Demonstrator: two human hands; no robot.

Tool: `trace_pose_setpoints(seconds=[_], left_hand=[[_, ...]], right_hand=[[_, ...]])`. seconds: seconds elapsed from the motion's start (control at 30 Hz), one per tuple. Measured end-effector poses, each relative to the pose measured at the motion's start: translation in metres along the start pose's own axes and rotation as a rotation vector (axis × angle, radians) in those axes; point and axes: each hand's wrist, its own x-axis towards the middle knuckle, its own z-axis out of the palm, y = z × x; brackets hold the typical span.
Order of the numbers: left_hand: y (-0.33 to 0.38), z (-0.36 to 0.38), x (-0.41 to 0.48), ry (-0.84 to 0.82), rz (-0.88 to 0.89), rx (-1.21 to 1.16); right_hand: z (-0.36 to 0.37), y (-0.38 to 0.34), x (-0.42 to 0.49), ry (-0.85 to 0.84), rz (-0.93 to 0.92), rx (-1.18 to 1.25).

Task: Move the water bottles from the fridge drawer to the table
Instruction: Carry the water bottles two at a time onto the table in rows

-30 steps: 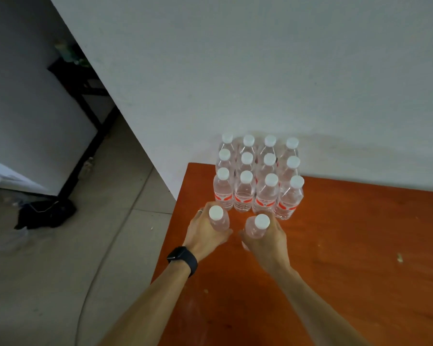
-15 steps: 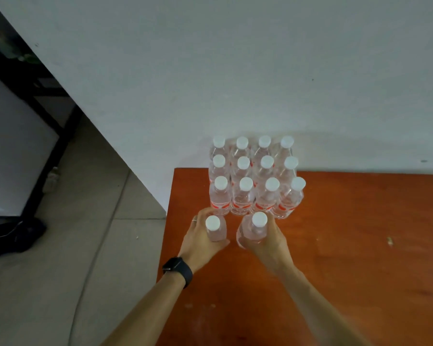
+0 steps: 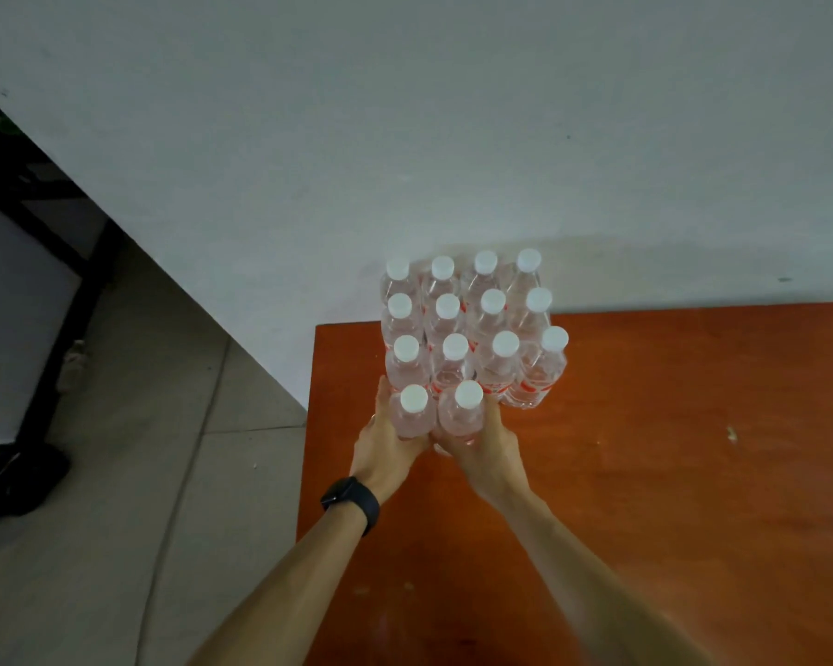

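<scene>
At the 10 o'clock corner of the orange surface, against the wall, twelve white-capped water bottles stand upright in three rows of four. At 6 o'clock of that block, just beside its front row, are two more. The left hand grips the left bottle and the right hand grips the right bottle, each hand curled round its bottle's body. The fingertips are hidden behind the bottles, and I cannot tell whether the two bases rest on the surface. Red labels show only in slivers. That makes fourteen bottles, two hands and one black watch on the left wrist. The surface is cut off at 3 and 6 o'clock.
</scene>
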Motion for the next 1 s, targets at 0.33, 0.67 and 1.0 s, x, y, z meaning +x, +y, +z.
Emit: trace_pose_setpoints(seconds=[0.33,0.67,1.0], left_hand=[[-0.006,-0.004,0.005,-0.04,0.003,0.105],[-0.01,-0.007,0.006,-0.096,0.01,0.144],[-0.004,-0.008,0.004,-0.103,0.032,0.168]], right_hand=[[-0.005,-0.002,0.008,-0.068,0.015,0.053],[-0.002,0.005,0.009,-0.036,-0.044,0.001],[0.001,0.012,0.003,0.007,-0.061,-0.08]])
